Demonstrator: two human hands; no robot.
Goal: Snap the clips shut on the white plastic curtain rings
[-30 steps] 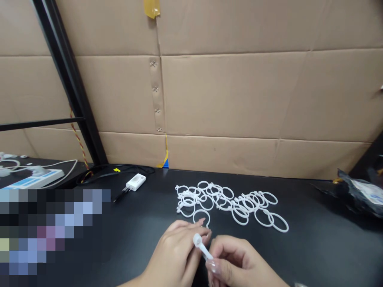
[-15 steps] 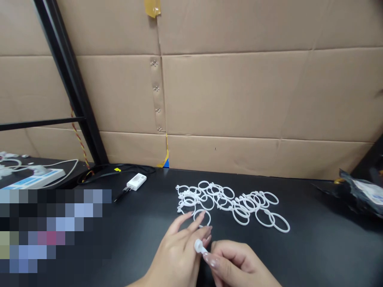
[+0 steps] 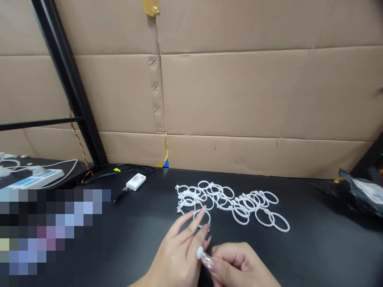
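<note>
A heap of white plastic rings (image 3: 230,201) lies on the black table (image 3: 314,255), in front of a cardboard wall. My two hands meet at the bottom middle, just in front of the heap. My right hand (image 3: 239,267) pinches a small white plastic piece (image 3: 199,252) with a round head. My left hand (image 3: 179,255) pinches the same piece with thumb and a finger. Its other fingers stretch out, and their tips overlap the nearest single ring (image 3: 202,217).
A small white box with a black cable (image 3: 135,181) lies at the back left. A white power strip (image 3: 32,178) sits further left, beside a black frame post (image 3: 70,83). A dark plastic bag (image 3: 359,195) rests at the right edge.
The white piece has come lower and closer between my hands, with less of it showing. My left fingers have spread out toward the nearest ring.
</note>
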